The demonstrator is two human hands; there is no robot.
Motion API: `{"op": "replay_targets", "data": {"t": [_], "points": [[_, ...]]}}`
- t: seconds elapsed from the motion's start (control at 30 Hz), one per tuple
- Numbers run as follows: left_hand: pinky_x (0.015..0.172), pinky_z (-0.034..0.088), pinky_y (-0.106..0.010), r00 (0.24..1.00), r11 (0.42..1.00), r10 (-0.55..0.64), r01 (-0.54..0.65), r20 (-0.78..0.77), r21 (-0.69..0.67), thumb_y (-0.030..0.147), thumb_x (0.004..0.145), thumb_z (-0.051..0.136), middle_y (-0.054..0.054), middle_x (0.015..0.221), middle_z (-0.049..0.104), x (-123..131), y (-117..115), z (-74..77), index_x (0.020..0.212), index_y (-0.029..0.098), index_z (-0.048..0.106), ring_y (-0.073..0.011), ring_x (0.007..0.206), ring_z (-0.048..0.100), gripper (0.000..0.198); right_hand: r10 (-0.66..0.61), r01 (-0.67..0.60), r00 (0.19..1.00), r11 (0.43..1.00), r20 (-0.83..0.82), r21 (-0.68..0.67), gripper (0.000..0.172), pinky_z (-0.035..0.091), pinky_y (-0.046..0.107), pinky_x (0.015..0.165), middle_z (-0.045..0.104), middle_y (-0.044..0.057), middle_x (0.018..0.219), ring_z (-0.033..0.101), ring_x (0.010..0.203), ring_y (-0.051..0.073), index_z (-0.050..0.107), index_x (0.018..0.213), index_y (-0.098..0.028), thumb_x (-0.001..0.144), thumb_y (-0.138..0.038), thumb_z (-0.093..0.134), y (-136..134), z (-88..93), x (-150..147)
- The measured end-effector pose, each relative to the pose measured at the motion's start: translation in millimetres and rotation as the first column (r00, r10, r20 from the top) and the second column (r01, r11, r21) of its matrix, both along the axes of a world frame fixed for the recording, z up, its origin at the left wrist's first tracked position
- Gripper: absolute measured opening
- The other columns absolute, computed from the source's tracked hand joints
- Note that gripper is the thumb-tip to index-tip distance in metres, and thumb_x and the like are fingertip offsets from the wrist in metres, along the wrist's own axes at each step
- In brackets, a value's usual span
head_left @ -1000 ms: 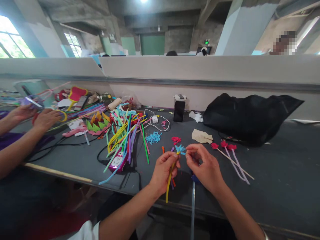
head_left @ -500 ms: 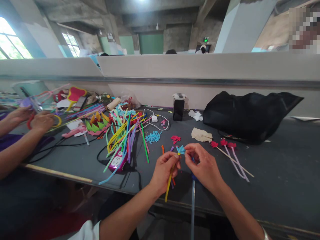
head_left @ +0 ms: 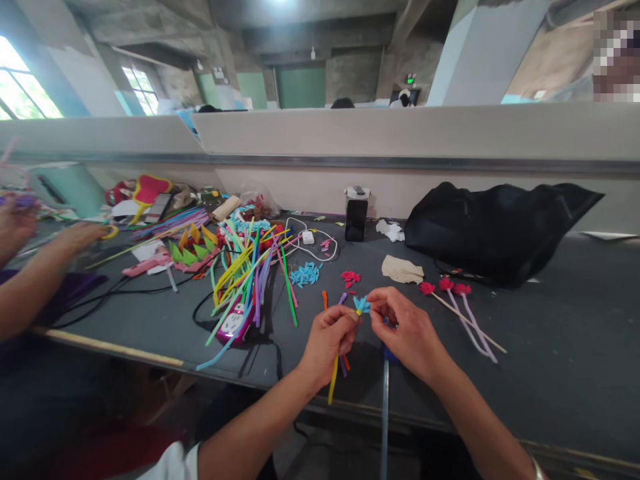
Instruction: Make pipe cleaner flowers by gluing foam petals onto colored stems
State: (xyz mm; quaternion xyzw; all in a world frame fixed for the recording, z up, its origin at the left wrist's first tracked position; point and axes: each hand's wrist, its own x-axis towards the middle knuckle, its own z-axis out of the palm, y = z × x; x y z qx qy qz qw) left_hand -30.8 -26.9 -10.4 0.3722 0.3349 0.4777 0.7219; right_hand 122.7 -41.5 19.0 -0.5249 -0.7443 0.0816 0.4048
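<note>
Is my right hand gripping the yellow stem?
No, the left hand grips the yellow stem just below the blue petals.

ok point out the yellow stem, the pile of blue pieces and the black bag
Yellow stem [head_left: 333, 381], head view, on its lower part.
Pile of blue pieces [head_left: 305, 274], head view, on its middle.
Black bag [head_left: 493, 233], head view, on its front side.

One camera sits on the person's head and looks forward and down. The left hand [head_left: 327, 337] and the right hand [head_left: 407, 330] are quite near to it, at lower middle; the table [head_left: 565, 347] spreads across the frame, the ceiling [head_left: 300, 23] shows at top.
</note>
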Motion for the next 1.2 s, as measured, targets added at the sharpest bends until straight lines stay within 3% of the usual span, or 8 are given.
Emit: {"op": "replay_targets", "data": {"t": [0.37,0.6,0.77,0.97,1.2], "points": [[0.039,0.014,-0.019,1.000,1.000,-0.027,0.027,-0.014,0.005,0.025,0.069,0.068,0.008,0.041,0.038,0.0,0.9,0.6,0.068,0.014,0.061,-0.0020,0.036,0.022,0.013,0.055,-0.055,0.998,0.996,0.000,-0.064,0.022,0.044,0.023,0.063,0.059,-0.002,0.077,0.058,0.067,0.012,0.052,0.099,-0.022,0.080,-0.011,0.051,-0.1,2.6,4.3],[0.038,0.013,-0.019,0.999,0.999,-0.037,0.037,0.002,0.021,0.025,0.071,0.068,0.009,0.042,0.037,-1.9,2.6,-0.7,0.069,0.014,0.062,-0.0019,0.036,0.022,0.013,0.045,-0.054,0.995,0.993,-0.087,-0.104,0.023,0.045,0.023,0.061,0.063,-0.003,0.077,0.058,0.064,0.012,0.052,0.102,-0.023,0.081,-0.014,0.053,2.7,3.9,6.6],[0.038,0.019,-0.018,0.999,1.000,-0.017,0.017,0.034,0.024,0.028,0.073,0.070,0.006,0.046,0.046,-2.8,2.1,0.1,0.072,0.014,0.062,-0.0021,0.036,0.030,0.016,0.027,-0.043,0.985,0.995,-0.172,-0.092,0.026,0.045,0.023,0.055,0.067,-0.002,0.080,0.058,0.060,0.011,0.054,0.109,-0.023,0.083,-0.024,0.060,-0.1,6.6,9.2],[0.039,0.027,-0.018,0.993,0.999,-0.045,0.043,0.108,0.023,0.032,0.076,0.070,0.003,0.059,0.056,-4.6,2.5,-0.6,0.082,0.014,0.064,-0.0037,0.039,0.042,0.020,-0.025,0.025,0.987,1.000,-0.158,-0.002,0.014,0.045,0.023,0.055,0.064,0.000,0.079,0.058,0.064,0.013,0.064,0.096,-0.023,0.083,-0.029,0.062,-4.3,5.1,10.7],[0.038,0.014,-0.017,0.986,0.996,-0.093,0.091,0.135,0.020,0.030,0.077,0.069,0.005,0.055,0.050,-6.8,3.1,3.0,0.082,0.012,0.064,0.0003,0.038,0.024,0.020,0.042,-0.039,0.981,0.999,-0.188,0.024,0.009,0.045,0.023,0.058,0.062,0.000,0.077,0.056,0.064,0.012,0.066,0.089,-0.022,0.085,-0.028,0.061,-6.8,5.6,4.6]]}}
